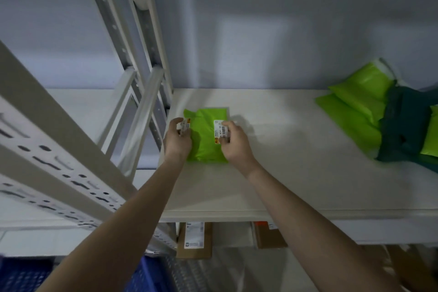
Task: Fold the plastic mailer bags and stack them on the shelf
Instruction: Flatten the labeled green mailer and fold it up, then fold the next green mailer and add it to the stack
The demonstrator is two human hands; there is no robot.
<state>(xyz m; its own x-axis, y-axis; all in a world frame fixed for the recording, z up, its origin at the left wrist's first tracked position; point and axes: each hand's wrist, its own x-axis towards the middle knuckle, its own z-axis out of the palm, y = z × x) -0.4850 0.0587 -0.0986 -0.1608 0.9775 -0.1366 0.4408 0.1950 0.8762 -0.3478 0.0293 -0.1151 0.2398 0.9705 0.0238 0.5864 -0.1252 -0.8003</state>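
— What was the folded mailer bag (205, 135) near the shelf's left edge made of?
— Thin lime plastic, smooth with a slight sheen, carrying a white paper label (221, 131).
— And the shelf (296, 149) itself?
— A matt off-white board, smooth; the uprights (132, 38) were painted metal with punched slots.
— The pile (369, 111) at the right edge?
— Lime and dark green plastic, crumpled. The boxes (194, 240) below looked like brown cardboard.

Stockroom; slotted metal racking (71, 168); labelled cardboard pkgs (194, 239) below.
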